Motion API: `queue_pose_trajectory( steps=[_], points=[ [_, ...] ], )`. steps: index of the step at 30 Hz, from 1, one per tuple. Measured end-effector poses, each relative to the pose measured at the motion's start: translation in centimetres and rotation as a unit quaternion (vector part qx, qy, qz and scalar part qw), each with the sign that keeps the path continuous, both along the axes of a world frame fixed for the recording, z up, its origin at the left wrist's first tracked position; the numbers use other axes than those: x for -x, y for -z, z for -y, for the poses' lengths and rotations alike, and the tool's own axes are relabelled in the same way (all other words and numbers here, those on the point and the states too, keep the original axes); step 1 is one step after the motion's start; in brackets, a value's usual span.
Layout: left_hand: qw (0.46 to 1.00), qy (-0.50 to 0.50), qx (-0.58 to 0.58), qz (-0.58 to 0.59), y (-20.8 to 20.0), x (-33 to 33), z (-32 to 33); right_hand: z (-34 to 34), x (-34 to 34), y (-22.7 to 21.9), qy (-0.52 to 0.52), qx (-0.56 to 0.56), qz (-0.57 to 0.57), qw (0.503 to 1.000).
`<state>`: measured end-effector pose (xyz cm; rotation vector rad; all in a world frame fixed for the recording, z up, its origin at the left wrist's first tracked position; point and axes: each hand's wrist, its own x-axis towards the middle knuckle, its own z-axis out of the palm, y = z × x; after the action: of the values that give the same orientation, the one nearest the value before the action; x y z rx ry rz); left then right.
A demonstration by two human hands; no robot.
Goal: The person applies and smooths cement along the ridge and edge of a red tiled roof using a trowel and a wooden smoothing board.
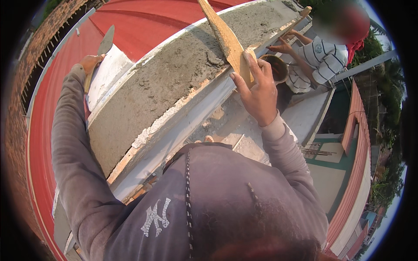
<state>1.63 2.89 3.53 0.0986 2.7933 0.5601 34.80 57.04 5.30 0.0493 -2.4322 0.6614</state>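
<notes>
The biggest hazard, I judge, is the bed of mortar: it looks soft, so a low sweep of the left sleeve, close by its left end, could smear it. The board, gripped at one end only, could tip and gouge the lumpy part, or swing toward the co-worker and the bucket. A loosened grip could drop the trowel onto the red roof. That roof fills the upper left; a building stands at right. Between them curves the ledge, mortar on top, smoother at left, its front edge crumbly. The right hand closes round the board's lower end near that edge; whether the board touches mortar, I cannot tell. The left hand wraps the trowel's handle beyond the ledge, blade pointing away.
</notes>
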Motion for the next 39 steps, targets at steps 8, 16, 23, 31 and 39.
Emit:
queue_pose_trajectory(
  steps=[8,16,23,31,39],
  points=[
    [1.0,0.004,0.024,-0.003,0.1,0.3,-0.1,-0.5,-2.5,-3.9,-0.157,0.007,0.106,0.982],
    [1.0,0.01,0.025,-0.009,0.1,0.6,-0.2,-8.1,3.2,-3.3,-0.071,-0.105,0.086,0.988],
    [0.999,0.031,0.035,0.001,-0.7,0.4,-1.2,-3.6,-0.4,-5.3,-0.161,-0.077,0.127,0.976],
    [0.998,0.048,0.038,-0.015,0.8,1.2,1.2,-9.3,2.3,-4.7,-0.082,-0.094,0.134,0.983],
    [0.991,0.1,0.072,-0.059,1.2,1.0,1.1,-16.8,6.9,-3.8,-0.031,-0.128,0.101,0.986]
  ],
)
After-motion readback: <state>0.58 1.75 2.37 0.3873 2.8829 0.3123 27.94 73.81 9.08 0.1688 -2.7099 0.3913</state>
